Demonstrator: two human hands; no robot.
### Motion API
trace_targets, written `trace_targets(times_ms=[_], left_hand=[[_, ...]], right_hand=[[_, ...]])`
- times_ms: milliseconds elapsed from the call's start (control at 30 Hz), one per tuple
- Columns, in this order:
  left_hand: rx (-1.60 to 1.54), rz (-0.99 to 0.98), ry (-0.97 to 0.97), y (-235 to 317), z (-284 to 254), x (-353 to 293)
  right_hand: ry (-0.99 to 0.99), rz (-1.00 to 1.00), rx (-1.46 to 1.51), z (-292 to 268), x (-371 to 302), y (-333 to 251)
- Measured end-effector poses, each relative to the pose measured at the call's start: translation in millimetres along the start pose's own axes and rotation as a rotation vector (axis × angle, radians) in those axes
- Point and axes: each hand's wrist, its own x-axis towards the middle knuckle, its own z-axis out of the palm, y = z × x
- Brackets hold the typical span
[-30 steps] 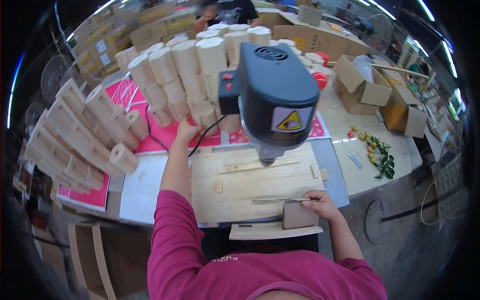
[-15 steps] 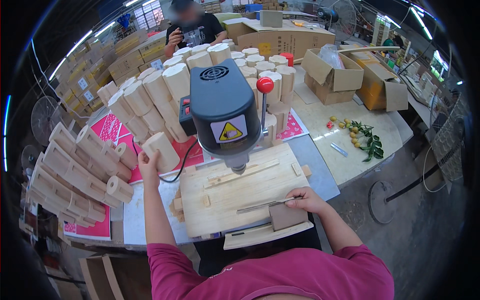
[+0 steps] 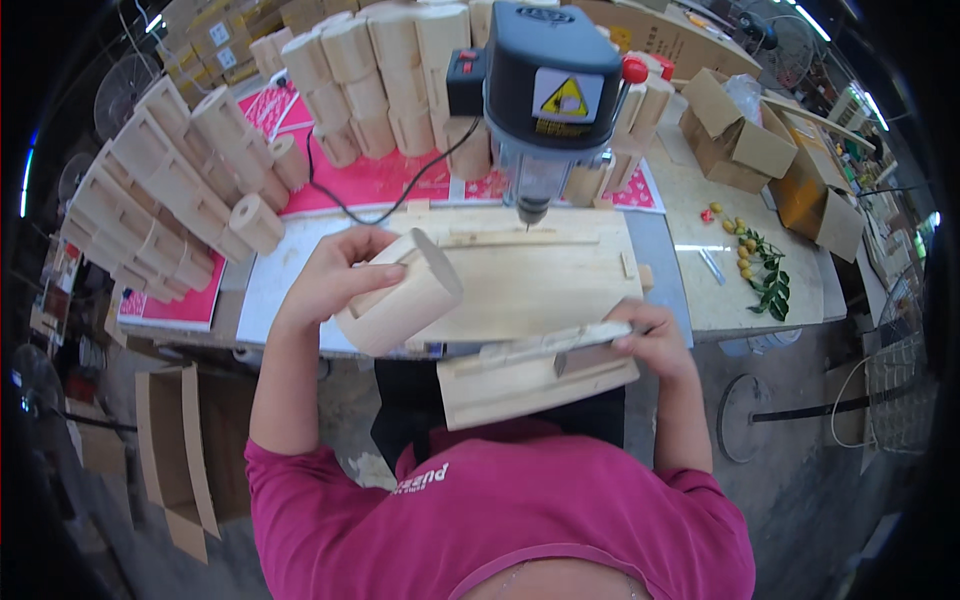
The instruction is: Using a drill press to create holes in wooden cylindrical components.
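My left hand (image 3: 340, 275) grips a pale wooden cylinder (image 3: 408, 303), tilted and raised over the front left of a flat wooden board (image 3: 530, 285). My right hand (image 3: 645, 335) is closed on a flat grey-brown block (image 3: 588, 358), partly hidden by a wooden strip. This block is at a narrow wooden ledge (image 3: 540, 392) close to my body. Behind the board stands a dark drill press (image 3: 553, 85), its chuck and bit (image 3: 531, 210) above the board. Thin wooden strips (image 3: 520, 238) lie on the board.
Stacked wooden cylinders (image 3: 385, 80) stand behind the drill press, and rows of slotted wooden pieces (image 3: 165, 190) at left. A black cable (image 3: 375, 218) crosses the pink sheet. Open cardboard boxes (image 3: 735, 130) and a leafy sprig with yellow fruit (image 3: 765, 270) sit at right.
My left hand has brought the wooden cylinder from the left of the board toward me, tilting it. My right hand stays by the ledge with the block. The view has tipped downward.
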Motion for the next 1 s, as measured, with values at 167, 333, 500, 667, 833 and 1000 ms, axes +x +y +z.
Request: trace_targets(times_ms=[167,333,500,667,833,1000], left_hand=[[0.154,-0.05,-0.253,-8.1,17.1,2.3],[0.213,-0.119,-0.287,-43.0,40.4,23.4],[0.202,-0.179,-0.333,-65.8,32.8,43.9],[0.135,-0.175,-0.436,-68.1,35.8,58.5],[0.163,-0.149,-0.442,-70.4,37.3,63.4],[0.24,-0.138,-0.47,-63.1,40.2,68.3]], right_hand=[[0.198,0.008,-0.044,-5.5,14.8,3.1],[0.19,0.048,0.001,-4.9,25.5,37.8],[0.116,0.01,-0.011,-11.9,28.8,42.1],[0.106,0.002,-0.046,-15.2,34.7,41.1],[0.083,0.011,-0.051,-20.8,40.4,41.4],[0.071,0.001,-0.018,-26.4,45.0,44.4]])
